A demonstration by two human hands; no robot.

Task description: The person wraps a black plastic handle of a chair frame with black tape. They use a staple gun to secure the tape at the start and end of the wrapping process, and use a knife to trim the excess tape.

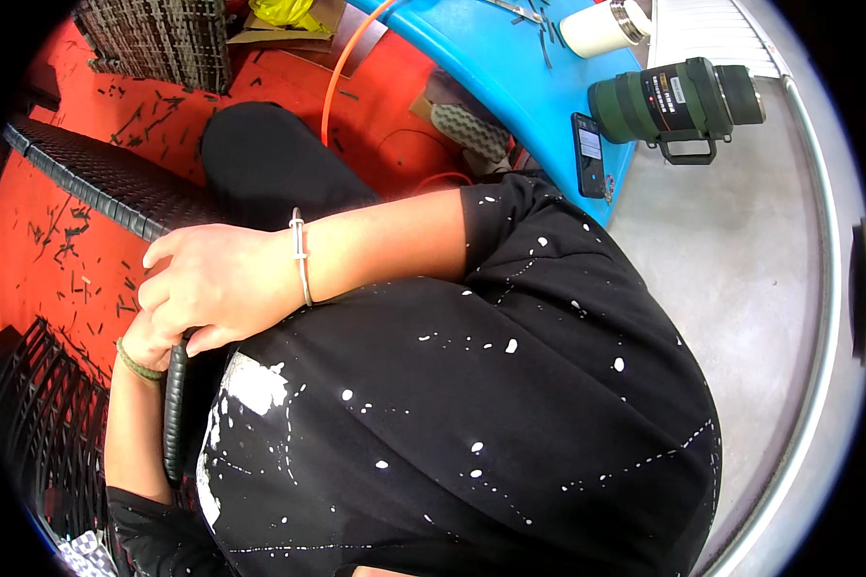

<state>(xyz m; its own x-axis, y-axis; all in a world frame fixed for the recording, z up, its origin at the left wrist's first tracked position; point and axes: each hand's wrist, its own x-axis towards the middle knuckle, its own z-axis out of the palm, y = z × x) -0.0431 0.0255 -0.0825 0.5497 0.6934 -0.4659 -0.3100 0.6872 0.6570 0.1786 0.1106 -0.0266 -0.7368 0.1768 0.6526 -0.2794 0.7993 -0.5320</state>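
Observation:
A black woven rattan frame (106, 178) with a wrapped edge stands in front of my body. Its rounded rim (174, 413) comes out below my hands. My right hand (216, 279), a silver bangle at its wrist, lies across the rim with its fingers bent round the corner. Underneath it is my left hand (140, 338), with a green cord bracelet at the wrist. The right hand covers the left one's fingers. What lies inside the overlapped hands is hidden.
Dark strip scraps lie over the red floor (91, 279). A blue table (471, 58) holds a phone (588, 159), a white bottle (597, 31) and a green lens-shaped flask (669, 104). An orange hose (344, 62) hangs there. More woven pieces (159, 38) stand at upper left.

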